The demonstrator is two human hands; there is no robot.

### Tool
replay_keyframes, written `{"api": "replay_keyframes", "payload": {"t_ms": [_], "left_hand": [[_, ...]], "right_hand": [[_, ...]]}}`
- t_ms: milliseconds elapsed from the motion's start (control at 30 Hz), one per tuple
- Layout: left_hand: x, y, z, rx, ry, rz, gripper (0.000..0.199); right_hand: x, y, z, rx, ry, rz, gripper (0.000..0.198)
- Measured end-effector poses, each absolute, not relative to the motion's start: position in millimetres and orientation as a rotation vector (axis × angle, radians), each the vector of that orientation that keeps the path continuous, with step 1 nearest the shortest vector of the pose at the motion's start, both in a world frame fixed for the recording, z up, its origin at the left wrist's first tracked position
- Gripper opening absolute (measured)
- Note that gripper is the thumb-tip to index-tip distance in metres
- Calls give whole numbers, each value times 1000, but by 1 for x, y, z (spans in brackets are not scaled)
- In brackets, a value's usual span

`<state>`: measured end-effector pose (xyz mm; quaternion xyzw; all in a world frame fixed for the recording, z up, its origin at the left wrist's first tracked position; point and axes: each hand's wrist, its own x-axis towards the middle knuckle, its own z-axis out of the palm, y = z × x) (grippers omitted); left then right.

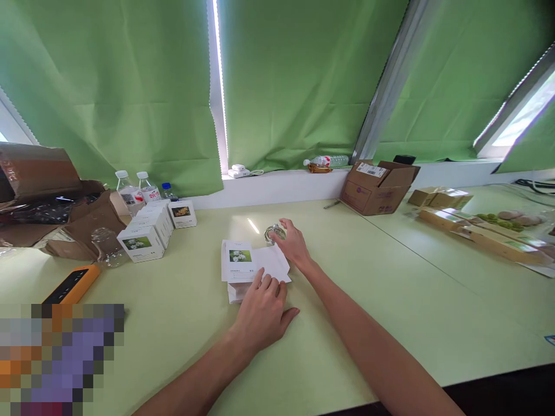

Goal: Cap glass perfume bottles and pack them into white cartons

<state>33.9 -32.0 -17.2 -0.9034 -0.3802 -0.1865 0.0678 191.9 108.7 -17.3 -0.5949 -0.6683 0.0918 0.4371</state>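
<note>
A partly unfolded white paper box [269,261] lies on the table, a picture of white flowers printed on one panel. My left hand [262,312] rests on its near edge, fingers forward and thumb spread to the right. Just beyond the box sits a small round, shiny, silvery thing [274,233] that looks like a coil or a lid; its kind is unclear. My right hand [293,244] reaches over it from the right, with thumb and forefinger apart at its rim. Whether the fingertips touch it I cannot tell.
Several white boxes [148,231] stand to the left, near plastic bottles [130,193] and an open carton [87,222]. An orange power strip [73,286] lies nearer. At the back right is a cardboard box [377,188], with trays [489,234] farther right.
</note>
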Motion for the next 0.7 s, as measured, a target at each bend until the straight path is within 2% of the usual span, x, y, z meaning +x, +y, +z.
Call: {"api": "replay_keyframes", "payload": {"t_ms": [200,333,467,567,700], "left_hand": [[21,-22,2,-2598,-1235,-852,35],[-3,-3,10,-2394,-1595,-927,34],[-29,13,11,-2230,-2010,-865,42],[-40,20,7,-2264,-2289,-820,51],[-46,27,0,-2461,-2478,-1046,54]], "right_hand": [[180,94,2,-1251,-1596,-31,29],[168,76,12,-1191,-1738,-58,21],[154,58,18,-1270,-2009,-27,27],[146,50,16,-1443,-2204,51,40],[139,42,9,-1570,-2325,179,50]]}}
